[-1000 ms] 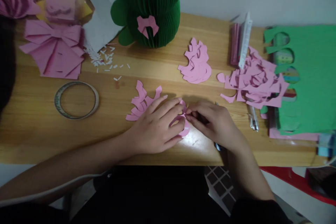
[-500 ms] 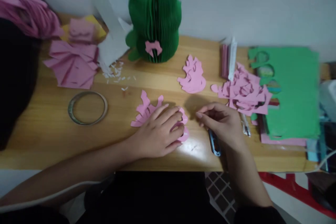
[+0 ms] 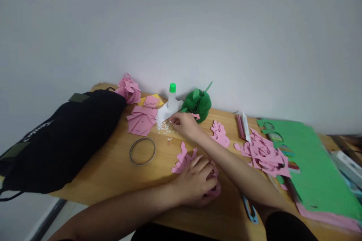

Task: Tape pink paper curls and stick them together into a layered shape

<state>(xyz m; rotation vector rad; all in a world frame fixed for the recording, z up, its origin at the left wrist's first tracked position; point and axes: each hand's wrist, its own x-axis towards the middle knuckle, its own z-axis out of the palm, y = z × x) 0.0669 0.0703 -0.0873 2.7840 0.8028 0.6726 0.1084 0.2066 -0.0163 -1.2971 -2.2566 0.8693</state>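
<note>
My left hand point(image 3: 195, 180) lies over a pink paper cutout point(image 3: 182, 160) with its fingers spread, pressing it to the table; part of the cutout is hidden beneath. Stretched across to the back, my right hand point(image 3: 184, 124) has its thumb and fingertips pinched together just above small white strips point(image 3: 164, 128). Whatever the pinch holds is too small to tell. The strips are scattered beside a white sheet point(image 3: 164, 113), on which a glue bottle with a green cap point(image 3: 172, 92) stands. Behind the right hand sits a green pleated paper ball point(image 3: 202, 107) with a pink piece at its base.
A tape ring point(image 3: 154, 152) and folded pink paper point(image 3: 141, 120) lie at left, near a black bag point(image 3: 65, 139). Rightward are more pink cutouts point(image 3: 220, 133), pink scraps point(image 3: 263, 152), a blue cutter point(image 3: 250, 211) and green sheets point(image 3: 308, 158). A wall rises behind.
My right hand has moved from beside the left hand to the white strips at the back left. My left hand stays on the cutout. The view has tilted up and shows more wall.
</note>
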